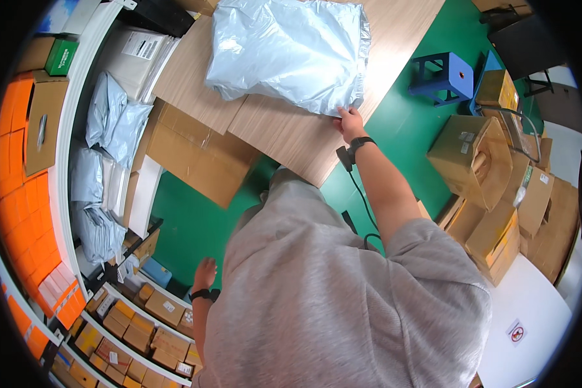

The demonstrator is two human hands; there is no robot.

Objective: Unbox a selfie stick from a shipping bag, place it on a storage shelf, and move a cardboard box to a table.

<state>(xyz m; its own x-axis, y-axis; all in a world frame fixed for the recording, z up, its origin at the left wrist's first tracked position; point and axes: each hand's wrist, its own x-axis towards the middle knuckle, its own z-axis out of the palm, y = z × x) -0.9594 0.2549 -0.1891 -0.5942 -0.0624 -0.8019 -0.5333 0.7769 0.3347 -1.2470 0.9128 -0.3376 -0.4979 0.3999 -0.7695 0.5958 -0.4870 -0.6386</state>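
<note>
A large silvery-grey plastic mailing bag (278, 55) lies plump and creased on the wooden tabletop (284, 132). My right hand (349, 124) is closed on the bag's near right corner, thumb and fingers pinching the plastic edge. A black band with a small device and a cable sits at that wrist. My left hand (205, 274) hangs low at my side, away from the table, with nothing seen in it and its fingers loosely apart. It also wears a black wristband.
Shelves on the left hold orange boxes (26, 226), grey mailing bags (116, 116) and small cartons (165, 307). A flattened cardboard sheet (200, 152) leans below the table. To the right stand a blue stool (443, 77) and open cartons (456, 152) on the green floor (388, 123).
</note>
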